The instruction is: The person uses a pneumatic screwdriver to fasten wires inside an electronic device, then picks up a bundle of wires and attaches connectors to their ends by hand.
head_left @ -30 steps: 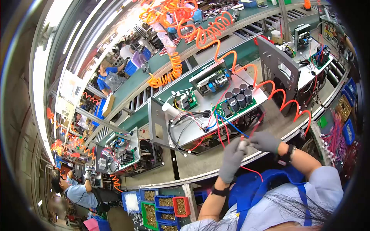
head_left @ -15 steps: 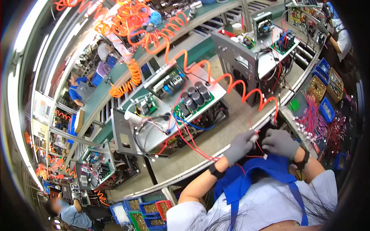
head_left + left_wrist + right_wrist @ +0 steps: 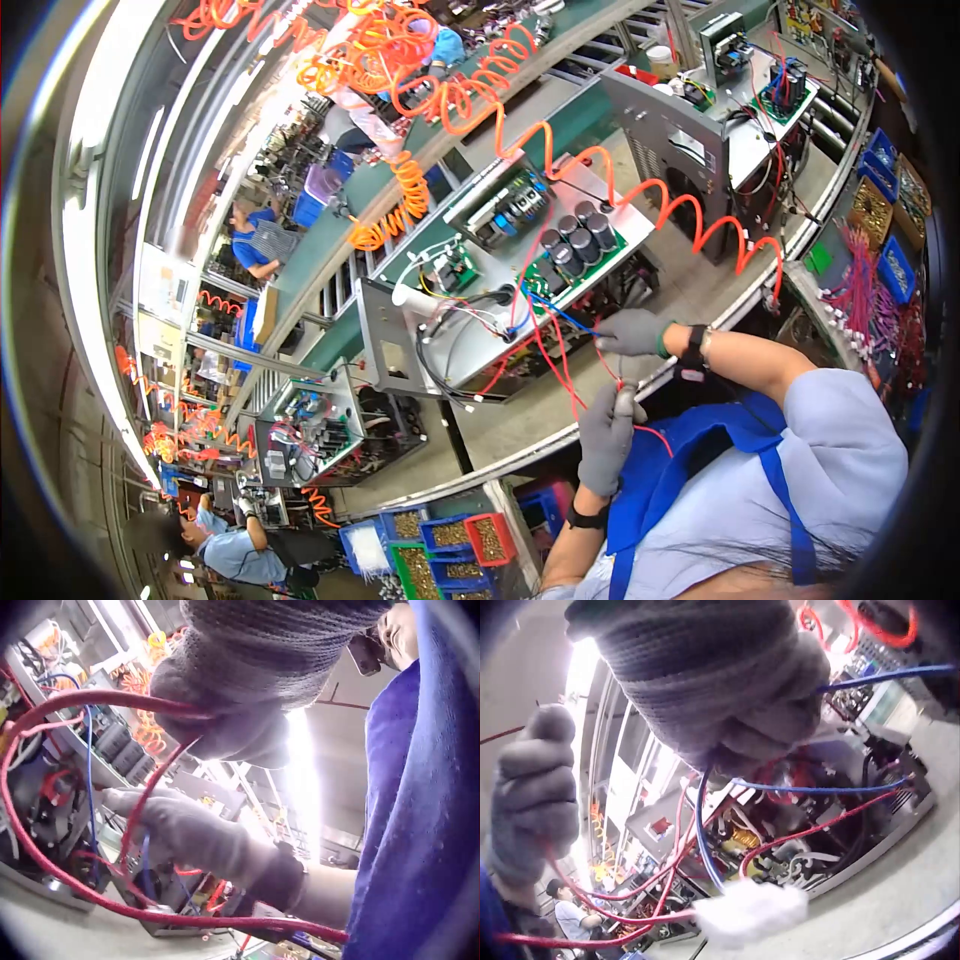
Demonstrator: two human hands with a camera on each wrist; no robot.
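Observation:
My gloved left hand [image 3: 607, 440] grips a red wire [image 3: 82, 896], which loops out of its curled fingers in the left wrist view. Ahead of it, near the bench edge, my gloved right hand [image 3: 635, 333] holds a blue wire [image 3: 703, 817] that comes out on both sides of its fist in the right wrist view. Below that hand hangs a blurred white connector [image 3: 750, 911] with red and blue wires running to it. These wires lead toward an open electronic unit [image 3: 620, 228] with a green circuit board [image 3: 598, 283] and several black capacitors [image 3: 562, 258].
Another open unit [image 3: 745, 160] stands to the right, a third [image 3: 320, 440] to the left. An orange coiled air hose [image 3: 690, 215] hangs across the bench. Bins of small metal parts [image 3: 490, 540] sit front left; bundled pink wires [image 3: 860, 285] lie at right.
My right hand has moved forward and left, away from beside the left hand toward the unit, and now holds the blue wire. The left hand still grips the red wire. The head view has shifted.

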